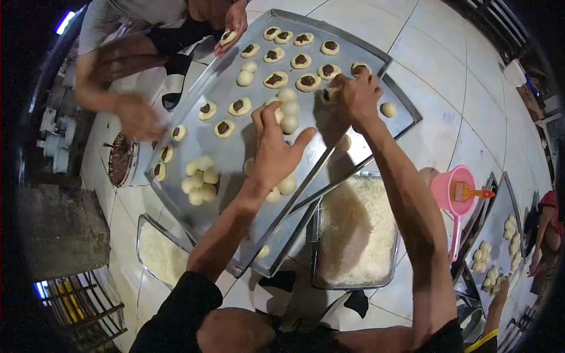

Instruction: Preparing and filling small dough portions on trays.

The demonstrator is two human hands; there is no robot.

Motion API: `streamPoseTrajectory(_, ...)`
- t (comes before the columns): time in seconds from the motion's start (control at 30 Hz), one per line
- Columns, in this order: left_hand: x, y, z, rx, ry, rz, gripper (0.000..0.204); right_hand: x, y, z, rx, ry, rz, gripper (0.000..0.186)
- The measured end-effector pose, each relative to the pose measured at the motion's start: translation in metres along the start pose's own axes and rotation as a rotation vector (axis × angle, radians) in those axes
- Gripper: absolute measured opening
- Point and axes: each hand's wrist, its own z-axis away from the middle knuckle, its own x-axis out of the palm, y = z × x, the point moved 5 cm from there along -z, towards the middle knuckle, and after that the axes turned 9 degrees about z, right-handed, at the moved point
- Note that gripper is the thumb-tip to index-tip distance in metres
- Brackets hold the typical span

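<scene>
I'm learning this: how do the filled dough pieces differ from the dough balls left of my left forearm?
Filled pieces look flattened; dough balls look round. Filled pieces carry dark filling; dough balls show none. Filled pieces are mostly spread out; dough balls are clustered. Both are pale dough.

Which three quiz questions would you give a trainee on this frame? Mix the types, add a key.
1. Which tool rests over the pink dipper: A) whisk, B) knife, C) brush?
2. True or false: in the picture, the bowl of dark filling stands left of the large metal tray.
3. Fill in: on that tray, the filled dough pieces are flattened, while the plain dough is shaped into ___.

Key: 1. C; 2. True; 3. balls.
</scene>
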Motion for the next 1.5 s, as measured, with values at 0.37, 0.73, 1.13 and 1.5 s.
streamPoseTrajectory(0.37, 0.007, 0.076, 0.091, -1.023, -0.378, 1.987, 0.057, -0.135, -0.005, 0.171, -0.199, -0.242, -0.779, 0.03)
streamPoseTrajectory(0.73, 0.052, 0.044, 0.179, -1.338, -0.294, 1.659, 0.06, -0.089, 0.058, 0.271, 0.119, -0.507, -0.44, 0.028)
streamPoseTrajectory(1.13, 0.056, 0.06, 0.165, -1.199, -0.448, 1.719, 0.062, -0.089, 0.073, 0.292, -0.025, -0.443, -0.354, 0.026)
streamPoseTrajectory(1.5, 0.048, 0.061, 0.159, -1.058, -0.433, 1.706, 0.06, -0.129, 0.074, 0.269, 0.134, -0.63, -0.307, 0.024)
